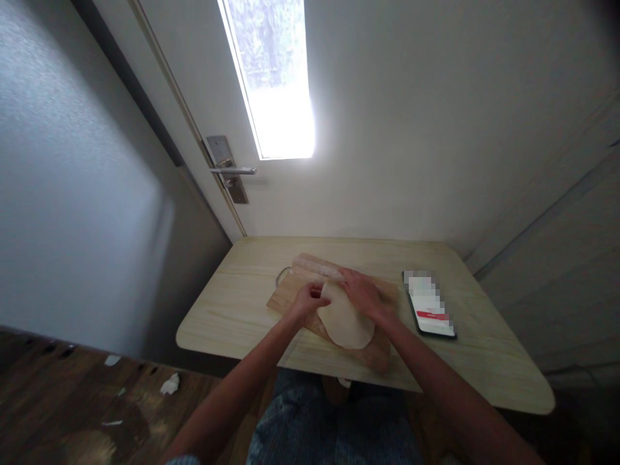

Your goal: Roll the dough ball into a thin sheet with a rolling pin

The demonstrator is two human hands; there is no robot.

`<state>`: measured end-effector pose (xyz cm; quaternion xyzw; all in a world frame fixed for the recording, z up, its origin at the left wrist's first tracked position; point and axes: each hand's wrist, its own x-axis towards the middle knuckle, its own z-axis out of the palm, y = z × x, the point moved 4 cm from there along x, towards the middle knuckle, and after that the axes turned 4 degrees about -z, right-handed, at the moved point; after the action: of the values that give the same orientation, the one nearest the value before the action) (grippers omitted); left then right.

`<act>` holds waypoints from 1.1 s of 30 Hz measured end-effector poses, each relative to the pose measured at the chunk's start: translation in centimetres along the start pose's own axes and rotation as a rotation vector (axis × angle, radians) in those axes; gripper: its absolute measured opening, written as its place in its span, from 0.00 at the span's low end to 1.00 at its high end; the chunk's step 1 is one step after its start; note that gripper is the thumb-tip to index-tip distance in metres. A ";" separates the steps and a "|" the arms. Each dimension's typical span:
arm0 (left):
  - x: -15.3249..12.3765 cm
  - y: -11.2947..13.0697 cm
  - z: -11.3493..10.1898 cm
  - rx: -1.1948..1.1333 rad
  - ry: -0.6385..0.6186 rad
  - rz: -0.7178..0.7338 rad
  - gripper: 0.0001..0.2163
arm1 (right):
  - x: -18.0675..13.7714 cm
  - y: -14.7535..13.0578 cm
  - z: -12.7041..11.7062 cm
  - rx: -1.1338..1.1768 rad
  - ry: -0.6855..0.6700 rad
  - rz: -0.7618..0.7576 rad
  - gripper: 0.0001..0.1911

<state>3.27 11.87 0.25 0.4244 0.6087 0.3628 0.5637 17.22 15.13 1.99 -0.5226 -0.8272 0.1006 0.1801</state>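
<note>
The dough sheet [346,321] looks already flat, the left hand [310,302] pinches its edge, but how the right hand [363,296] grips, and what remains, I cannot tell.

Clockwise from mid-view: a bright window [278,97] in the door [387,161] near twelve o'clock, a lit phone [430,307] flat on the bench [227,303] at four, white scraps [170,384] on the floor [145,420] at eight, a metal handle [235,171] at ten.
</note>
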 end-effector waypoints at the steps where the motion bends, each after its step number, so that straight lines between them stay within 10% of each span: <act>1: -0.2 -0.3 0.4 -0.010 0.022 0.017 0.12 | 0.0 0.2 -0.1 0.016 0.017 0.009 0.17; 8: 0.1 -1.1 1.5 -0.176 -0.053 0.081 0.20 | 0.3 2.1 -3.6 0.051 0.178 0.083 0.16; 15: 4.0 2.8 1.1 0.049 -0.473 0.013 0.19 | -0.5 2.9 -6.6 0.079 0.248 0.054 0.17; 24: 8.6 5.5 -0.8 0.116 -0.111 0.171 0.09 | -2.7 5.9 -6.0 0.048 0.022 0.009 0.16; 33: 2.8 6.9 0.3 0.624 -0.050 0.544 0.08 | -0.8 3.3 -3.0 -0.058 -0.131 -0.232 0.17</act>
<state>4.30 17.02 5.47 0.7289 0.5414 0.2863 0.3061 21.44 15.76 3.44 -0.4205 -0.8948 0.0891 0.1210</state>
